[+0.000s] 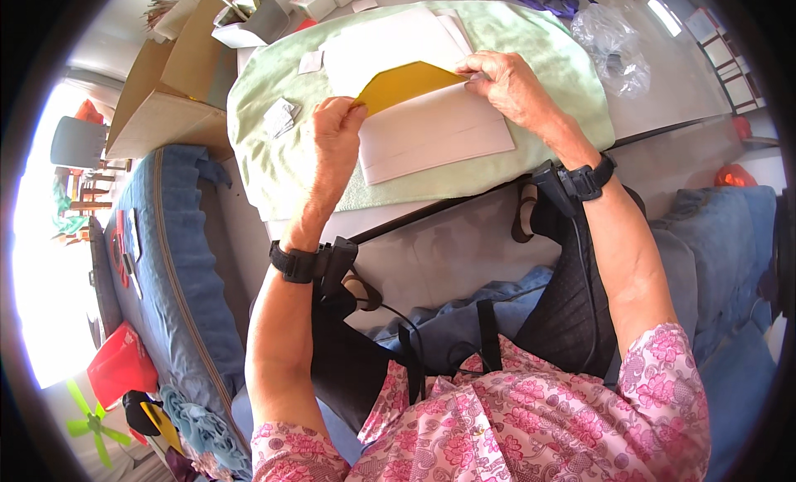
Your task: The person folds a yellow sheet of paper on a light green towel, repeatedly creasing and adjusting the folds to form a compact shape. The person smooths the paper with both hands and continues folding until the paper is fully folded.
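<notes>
A white envelope (439,142) with a mustard-yellow flap (406,84) lies on a pale green cloth (257,171) in front of me. The flap points away from me. Its left end is pinched between the thumb and fingers of my left hand (336,130). At the flap's right end, my right hand (506,88) has its fingers closed on the edge. Just beyond the envelope lie flat white papers (390,38), partly covered by the flap.
Small white packets (282,117) and a white square (311,62) rest on the cloth's left side. A cardboard box (178,84) stands at the far left. Crumpled clear plastic (613,47) lies far right. A blue sofa (174,258) curves around my left.
</notes>
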The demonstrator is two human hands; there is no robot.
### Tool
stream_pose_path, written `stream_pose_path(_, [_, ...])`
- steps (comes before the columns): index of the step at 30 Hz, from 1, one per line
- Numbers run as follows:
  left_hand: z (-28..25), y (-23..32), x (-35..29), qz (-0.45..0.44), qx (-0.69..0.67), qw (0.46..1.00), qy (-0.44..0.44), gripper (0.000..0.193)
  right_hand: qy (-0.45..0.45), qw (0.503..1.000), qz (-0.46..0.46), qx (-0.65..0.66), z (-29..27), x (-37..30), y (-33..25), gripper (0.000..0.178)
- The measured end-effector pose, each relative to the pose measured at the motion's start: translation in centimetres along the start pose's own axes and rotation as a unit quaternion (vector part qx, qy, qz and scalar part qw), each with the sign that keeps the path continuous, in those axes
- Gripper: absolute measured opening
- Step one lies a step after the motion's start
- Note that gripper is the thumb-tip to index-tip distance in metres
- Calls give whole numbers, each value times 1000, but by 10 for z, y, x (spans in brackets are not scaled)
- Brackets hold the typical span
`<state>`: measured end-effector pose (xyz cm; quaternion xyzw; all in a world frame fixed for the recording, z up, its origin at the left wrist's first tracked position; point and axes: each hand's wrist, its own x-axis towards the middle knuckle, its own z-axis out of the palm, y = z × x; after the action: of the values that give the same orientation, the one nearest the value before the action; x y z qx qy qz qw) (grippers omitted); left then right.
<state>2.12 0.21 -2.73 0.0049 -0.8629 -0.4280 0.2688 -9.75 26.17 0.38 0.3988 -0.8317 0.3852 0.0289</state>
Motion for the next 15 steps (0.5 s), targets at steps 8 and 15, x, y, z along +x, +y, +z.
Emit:
stream_pose_path(8, [-26,17,2,-193,-85,973,-89,25,-7,990,101,98,-7,3,-6,19])
stream_pose_path(15, [-38,26,4,-248,-159,949,-117,32,7,931,193,310,-13,6,-16,32])
